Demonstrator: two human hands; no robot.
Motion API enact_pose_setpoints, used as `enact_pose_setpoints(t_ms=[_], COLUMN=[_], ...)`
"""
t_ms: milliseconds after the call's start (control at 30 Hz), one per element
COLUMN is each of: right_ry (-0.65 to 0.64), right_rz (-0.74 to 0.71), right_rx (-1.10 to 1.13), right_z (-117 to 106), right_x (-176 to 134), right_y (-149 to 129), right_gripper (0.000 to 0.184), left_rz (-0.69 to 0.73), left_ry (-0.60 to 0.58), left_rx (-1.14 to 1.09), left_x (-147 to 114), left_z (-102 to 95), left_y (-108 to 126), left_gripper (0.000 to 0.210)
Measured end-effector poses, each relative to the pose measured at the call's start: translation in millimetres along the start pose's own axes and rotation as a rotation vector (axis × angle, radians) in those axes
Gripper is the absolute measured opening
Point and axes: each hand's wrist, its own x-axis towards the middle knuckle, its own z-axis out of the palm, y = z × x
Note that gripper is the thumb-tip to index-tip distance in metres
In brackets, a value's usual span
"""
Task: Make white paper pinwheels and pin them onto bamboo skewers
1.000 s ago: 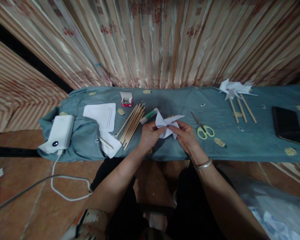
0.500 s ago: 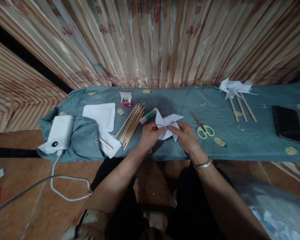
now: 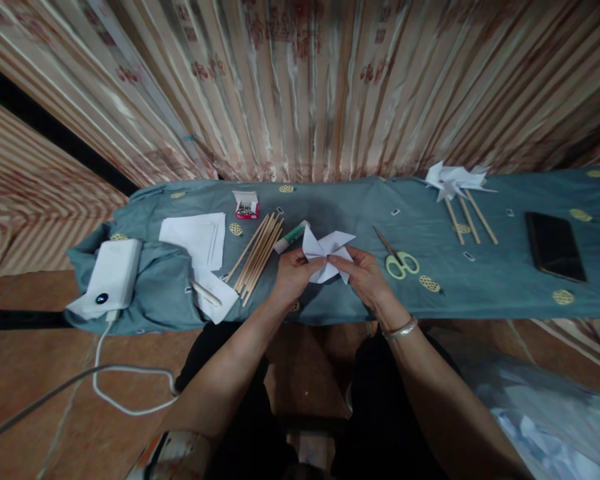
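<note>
A white paper pinwheel (image 3: pixel 336 241) is held between my two hands over the near middle of the cloth. My left hand (image 3: pixel 294 272) grips its left side, thumb reaching in to the centre. From the right, my right hand (image 3: pixel 363 272) pinches it, its thumb also pressed near the centre. Just behind my left hand lies a green and white glue stick (image 3: pixel 293 236). A bundle of wooden sticks (image 3: pixel 260 260) rests left of it. Scissors with light green handles (image 3: pixel 401 263) lie to the right of my right hand.
On the blue-green cloth (image 3: pixel 340 207) are white paper sheets (image 3: pixel 195 233), a small red box of metal bits (image 3: pixel 247 207), a white power bank (image 3: pixel 113 273) with a cable, pinwheels on sticks (image 3: pixel 455 181) and a dark phone (image 3: pixel 555 247). A curtain (image 3: pixel 300 87) hangs behind.
The whole view has shifted slightly, so things on the cloth appear a little further left. Both hands keep their hold on the paper pinwheel, with their thumbs still near its centre.
</note>
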Motion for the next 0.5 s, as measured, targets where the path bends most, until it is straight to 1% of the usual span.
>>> enact_pose_setpoints(t_ms=[233, 500], right_ry=[-0.024, -0.044], right_rz=[-0.01, 0.008], right_rx=[0.007, -0.001], right_z=[2.9, 2.1], right_x=[0.1, -0.7], right_y=[1.9, 1.6], right_gripper=[0.033, 0.035], left_rz=[-0.016, 0.016], left_ry=[0.014, 0.008], left_rx=[-0.055, 0.018], left_x=[-2.3, -1.0], left_z=[-1.1, -6.0], left_y=[2.4, 0.6], left_gripper=[0.027, 0.027])
